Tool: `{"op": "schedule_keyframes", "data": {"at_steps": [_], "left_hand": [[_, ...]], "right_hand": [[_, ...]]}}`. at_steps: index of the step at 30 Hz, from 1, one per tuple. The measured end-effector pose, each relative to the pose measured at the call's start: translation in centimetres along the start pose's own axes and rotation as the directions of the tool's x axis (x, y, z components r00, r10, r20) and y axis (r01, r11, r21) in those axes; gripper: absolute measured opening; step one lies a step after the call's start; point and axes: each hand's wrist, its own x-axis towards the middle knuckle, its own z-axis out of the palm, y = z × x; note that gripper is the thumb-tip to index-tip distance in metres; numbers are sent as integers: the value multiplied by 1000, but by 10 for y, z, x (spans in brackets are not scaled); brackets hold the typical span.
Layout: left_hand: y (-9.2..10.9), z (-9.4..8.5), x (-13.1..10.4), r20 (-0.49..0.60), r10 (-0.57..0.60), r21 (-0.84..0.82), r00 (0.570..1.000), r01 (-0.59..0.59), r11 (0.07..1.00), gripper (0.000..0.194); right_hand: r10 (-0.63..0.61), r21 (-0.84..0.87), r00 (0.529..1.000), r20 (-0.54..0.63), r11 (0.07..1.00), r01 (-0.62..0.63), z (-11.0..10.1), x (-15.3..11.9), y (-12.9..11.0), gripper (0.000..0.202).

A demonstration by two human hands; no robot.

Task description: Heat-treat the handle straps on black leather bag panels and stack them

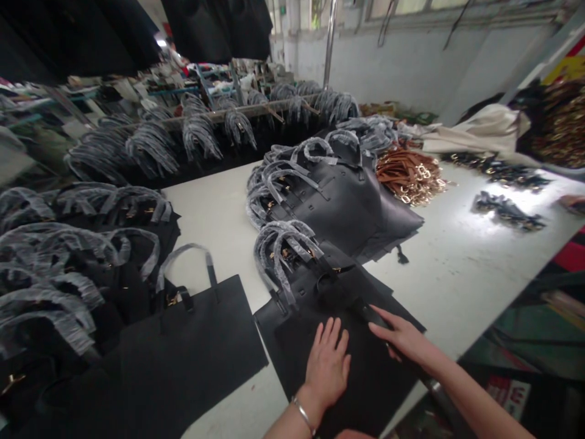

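My left hand (326, 366), with a bangle at the wrist, lies flat, fingers spread, on a black handbag panel (292, 341) at the near edge of the table. Its plastic-wrapped handles (286, 256) point away from me. To the right, my right hand (402, 338) is closed around a dark, elongated tool (375, 317) held over the same panel. A thick black length runs back from that hand under the forearm. The tool's exact kind is not clear against the black leather. Another black bag (196, 341) with wrapped handles lies left of my hands.
Piles of black bags (347, 201) cover the white table's (457, 262) middle and left. Brown straps with gold buckles (409, 174) and black strap bundles (507, 210) lie farther right. Behind, bags hang along a rail (201, 119). Black pieces (219, 30) hang overhead.
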Motion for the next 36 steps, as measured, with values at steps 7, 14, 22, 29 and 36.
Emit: {"op": "schedule_keyframes", "data": {"at_steps": [7,14,22,29,36], "left_hand": [[-2,-8,4,6,10,34,1000,-10,999,50],[-6,6,-3,-37,92,2,995,-92,996,47],[-12,19,-9,-50,204,-115,978,-208,971,42],[-12,20,-9,-10,230,-102,973,-230,968,40],[-12,14,-11,-9,204,-122,979,-203,971,43]], "right_hand": [[-24,18,998,-56,1000,25,12,21,-23,72],[-40,-110,996,74,993,48,8,-9,-26,74],[-25,-201,980,197,977,65,42,-16,-34,68],[-96,-163,991,99,980,111,72,16,-46,66],[-148,-33,974,-171,989,145,37,6,-60,71]]}}
